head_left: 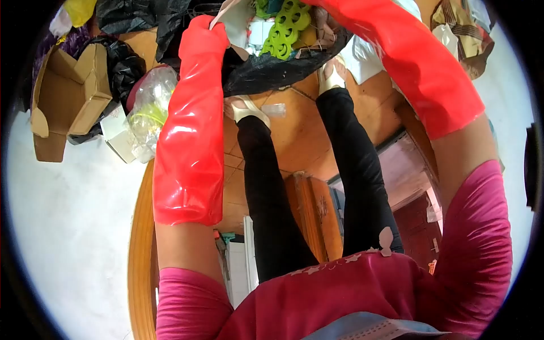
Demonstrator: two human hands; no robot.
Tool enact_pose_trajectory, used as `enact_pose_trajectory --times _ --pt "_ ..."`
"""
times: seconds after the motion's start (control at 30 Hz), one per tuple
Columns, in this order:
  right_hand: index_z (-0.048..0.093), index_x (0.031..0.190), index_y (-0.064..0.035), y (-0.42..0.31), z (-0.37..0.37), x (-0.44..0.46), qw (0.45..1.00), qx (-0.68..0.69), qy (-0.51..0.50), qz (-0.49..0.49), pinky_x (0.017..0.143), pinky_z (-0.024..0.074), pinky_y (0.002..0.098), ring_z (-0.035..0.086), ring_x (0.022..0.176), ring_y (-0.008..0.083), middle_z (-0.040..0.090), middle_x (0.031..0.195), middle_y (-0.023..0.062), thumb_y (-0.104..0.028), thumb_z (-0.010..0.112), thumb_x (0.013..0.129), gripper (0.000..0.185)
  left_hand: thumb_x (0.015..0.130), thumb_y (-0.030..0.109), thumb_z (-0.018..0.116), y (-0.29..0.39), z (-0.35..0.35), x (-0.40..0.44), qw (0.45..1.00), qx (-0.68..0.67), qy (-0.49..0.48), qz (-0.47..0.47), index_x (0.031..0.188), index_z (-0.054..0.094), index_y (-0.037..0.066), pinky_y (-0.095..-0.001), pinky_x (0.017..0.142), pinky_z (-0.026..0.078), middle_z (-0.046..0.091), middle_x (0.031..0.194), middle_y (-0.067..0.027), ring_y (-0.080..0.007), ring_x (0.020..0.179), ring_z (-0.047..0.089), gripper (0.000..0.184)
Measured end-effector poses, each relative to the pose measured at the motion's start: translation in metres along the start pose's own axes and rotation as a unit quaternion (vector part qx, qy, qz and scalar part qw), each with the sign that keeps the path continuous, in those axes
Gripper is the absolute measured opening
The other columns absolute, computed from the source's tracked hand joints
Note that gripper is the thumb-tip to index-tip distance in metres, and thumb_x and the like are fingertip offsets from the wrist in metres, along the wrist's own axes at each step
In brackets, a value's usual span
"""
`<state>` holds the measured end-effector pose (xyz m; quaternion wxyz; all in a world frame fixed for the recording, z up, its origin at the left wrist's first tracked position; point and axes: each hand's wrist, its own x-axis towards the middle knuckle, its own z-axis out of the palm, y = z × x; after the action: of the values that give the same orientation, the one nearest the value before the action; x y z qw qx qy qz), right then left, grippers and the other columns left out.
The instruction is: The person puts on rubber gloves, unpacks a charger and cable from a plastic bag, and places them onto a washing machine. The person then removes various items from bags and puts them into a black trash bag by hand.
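Note:
Both my arms wear long red rubber gloves. My left hand (203,41) is closed in a fist at the left side of a black plastic bag (277,73), gripping a pale edge at its mouth. Inside the bag lie a bright green plastic piece with round holes (286,31), something white and other mixed items. The right glove (408,62) stretches over the bag's right side. My right hand is mostly cut off by the top edge, and its fingers do not show.
An open cardboard box (71,93), black bags (122,65) and a clear plastic bag (150,110) lie at the left. A brown striped bag (464,34) is at the upper right. A small clear plastic piece (274,110) lies beside my foot on the tiled floor (300,130).

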<state>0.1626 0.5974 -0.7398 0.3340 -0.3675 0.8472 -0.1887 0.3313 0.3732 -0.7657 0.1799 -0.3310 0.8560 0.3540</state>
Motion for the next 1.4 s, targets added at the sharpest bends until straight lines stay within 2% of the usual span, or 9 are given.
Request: enact_pose_trajectory --times 0.37,0.43,0.67,0.77,0.97,1.07,1.17,1.23,1.4 --pt "0.063 0.117 -0.0168 -0.011 0.102 0.034 0.987 -0.139 -0.079 0.032 0.086 0.0506 0.0439 0.061 0.106 0.0332 0.065 0.112 0.0137 -0.014 0.063 0.076 0.041 0.082 0.034 0.063 0.001 0.004 -0.013 0.998 -0.062 0.017 0.017 0.097 0.069 0.012 -0.0385 0.080 0.051 0.071 0.087 -0.0118 -0.0318 0.088 0.067 0.027" --pt "0.064 0.116 -0.0173 -0.011 0.117 0.032 0.981 -0.160 -0.098 0.046 0.085 0.0510 0.0446 0.062 0.105 0.0328 0.065 0.110 0.0129 -0.016 0.062 0.078 0.038 0.084 0.027 0.065 0.000 0.005 -0.014 0.992 -0.052 0.064 0.095 0.101 0.066 0.003 -0.0324 0.074 0.050 0.069 0.087 -0.0130 -0.0227 0.079 0.066 0.029" --pt "0.066 0.111 -0.0183 -0.023 0.141 0.010 0.970 -0.170 -0.153 0.086 0.081 0.0521 0.0454 0.064 0.101 0.0313 0.067 0.105 0.0102 -0.020 0.057 0.084 0.029 0.083 0.027 0.066 0.036 -0.006 -0.024 0.999 -0.042 0.008 0.000 0.095 0.069 0.005 -0.0330 0.078 0.050 0.067 0.093 -0.0138 -0.0250 0.084 0.066 0.025" --pt "0.065 0.111 -0.0171 -0.027 0.136 0.000 0.971 -0.137 -0.156 0.121 0.078 0.0517 0.0416 0.064 0.098 0.0304 0.067 0.101 0.0093 -0.020 0.053 0.088 0.026 0.083 0.027 0.065 -0.003 0.006 -0.011 0.992 -0.085 0.044 0.087 0.095 0.070 0.007 -0.0331 0.078 0.050 0.067 0.094 -0.0130 -0.0256 0.085 0.065 0.024" --pt "0.064 0.112 -0.0152 -0.017 0.115 -0.025 0.972 -0.117 -0.158 -0.127 0.079 0.0507 0.0436 0.062 0.098 0.0343 0.066 0.103 0.0110 -0.012 0.058 0.083 0.030 0.086 0.032 0.061 0.013 -0.010 -0.013 0.988 -0.103 0.032 0.107 0.095 0.070 0.009 -0.0337 0.076 0.050 0.068 0.094 -0.0118 -0.0251 0.085 0.066 0.026" --pt "0.062 0.116 -0.0154 -0.008 0.117 -0.035 0.971 0.006 -0.123 -0.204 0.080 0.0502 0.0446 0.060 0.098 0.0383 0.065 0.106 0.0141 -0.007 0.059 0.079 0.038 0.088 0.037 0.059 0.039 -0.020 -0.007 0.994 0.000 0.013 -0.106 0.094 0.070 0.008 -0.0338 0.071 0.051 0.069 0.085 -0.0115 -0.0244 0.076 0.066 0.031" --pt "0.060 0.121 -0.0134 0.003 0.099 -0.022 0.973 0.010 0.020 -0.228 0.076 0.0510 0.0378 0.064 0.089 0.0302 0.066 0.105 0.0098 -0.015 0.060 0.088 0.033 0.089 0.041 0.057 0.012 -0.046 -0.005 0.981 -0.146 -0.118 0.037 0.093 0.070 0.007 -0.0335 0.067 0.051 0.068 0.074 -0.0111 -0.0238 0.067 0.066 0.037" --pt "0.065 0.109 -0.0150 0.003 0.069 0.000 0.998 -0.060 0.031 -0.013 0.087 0.0496 0.0429 0.061 0.103 0.0342 0.066 0.106 0.0173 -0.016 0.067 0.075 0.034 0.089 0.040 0.057 0.010 -0.050 0.002 0.968 -0.184 -0.165 0.036 0.093 0.069 0.006 -0.0338 0.068 0.051 0.068 0.075 -0.0114 -0.0240 0.068 0.066 0.037" --pt "0.066 0.105 -0.0127 0.043 0.082 0.035 0.987 -0.080 0.098 0.101 0.082 0.0501 0.0429 0.062 0.093 0.0328 0.067 0.098 0.0156 -0.020 0.064 0.080 0.026 0.090 0.037 0.057 0.022 -0.029 -0.007 0.987 -0.148 -0.057 0.023 0.091 0.068 0.006 -0.0344 0.066 0.050 0.068 0.073 -0.0119 -0.0245 0.067 0.066 0.033"
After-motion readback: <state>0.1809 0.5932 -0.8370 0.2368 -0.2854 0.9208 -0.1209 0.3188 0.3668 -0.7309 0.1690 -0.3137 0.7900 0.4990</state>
